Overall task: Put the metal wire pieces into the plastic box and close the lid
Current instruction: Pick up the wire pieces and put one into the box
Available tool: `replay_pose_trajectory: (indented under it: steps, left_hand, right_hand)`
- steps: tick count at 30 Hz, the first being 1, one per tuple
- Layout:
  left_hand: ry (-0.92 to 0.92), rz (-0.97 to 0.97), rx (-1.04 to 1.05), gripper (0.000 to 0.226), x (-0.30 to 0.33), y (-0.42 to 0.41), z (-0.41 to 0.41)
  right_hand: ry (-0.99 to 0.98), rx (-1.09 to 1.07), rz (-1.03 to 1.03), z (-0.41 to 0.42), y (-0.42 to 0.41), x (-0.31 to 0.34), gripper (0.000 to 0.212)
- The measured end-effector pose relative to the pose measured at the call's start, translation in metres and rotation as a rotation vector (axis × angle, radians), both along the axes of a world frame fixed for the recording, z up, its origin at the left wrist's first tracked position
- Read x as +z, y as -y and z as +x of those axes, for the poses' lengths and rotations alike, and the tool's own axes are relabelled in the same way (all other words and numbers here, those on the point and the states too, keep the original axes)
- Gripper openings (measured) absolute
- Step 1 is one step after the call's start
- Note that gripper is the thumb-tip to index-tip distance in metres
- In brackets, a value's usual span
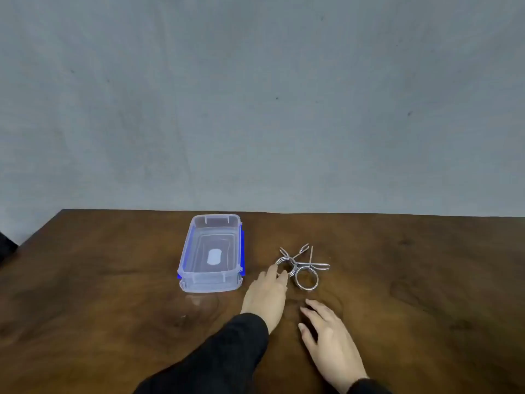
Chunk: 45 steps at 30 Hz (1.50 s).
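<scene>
Item one: left hand (267,297), dark sleeve (216,362), reaching forward over the wooden table (99,308). Fingers extended and loosely together, their tips touching the nearer coil of the metal wire pieces (301,270); whether anything is actually pinched cannot be told.

Item two: right hand (329,339), nearer the person and to the right of the left hand. Palm down, fingers spread, holding nothing, just short of the wire.

Item three: metal wire pieces, silvery (round coils with straight ends sticking out), tangled in one cluster on the table just ahead of both hands.

Item four: plastic box (211,253), clear with blue side clasps, to the left of the left hand. Whether a lid sits on it cannot be told.
</scene>
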<state>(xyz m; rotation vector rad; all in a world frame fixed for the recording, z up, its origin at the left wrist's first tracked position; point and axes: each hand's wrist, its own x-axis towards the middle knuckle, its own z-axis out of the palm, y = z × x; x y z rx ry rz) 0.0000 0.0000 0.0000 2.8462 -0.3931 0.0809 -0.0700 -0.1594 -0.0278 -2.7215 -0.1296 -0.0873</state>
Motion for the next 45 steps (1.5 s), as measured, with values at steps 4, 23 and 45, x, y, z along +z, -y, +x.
replay_pose_trajectory:
  steps: [4,23,45]
  left_hand:
    - [0.023,-0.026,0.065,0.043,-0.012,0.004,0.011]
    - [0.047,-0.274,-0.017,0.014,-0.017,0.003,0.028]
    - [0.303,-0.381,0.124,0.010,0.027,-0.060,0.015]
  right_hand:
    - [0.016,0.014,-0.024,0.003,-0.002,0.002,0.045]
    - [0.015,-0.121,0.302,0.032,-0.014,0.017,0.035]
    - [-0.136,-0.111,0.700,0.108,-0.092,0.108,0.027]
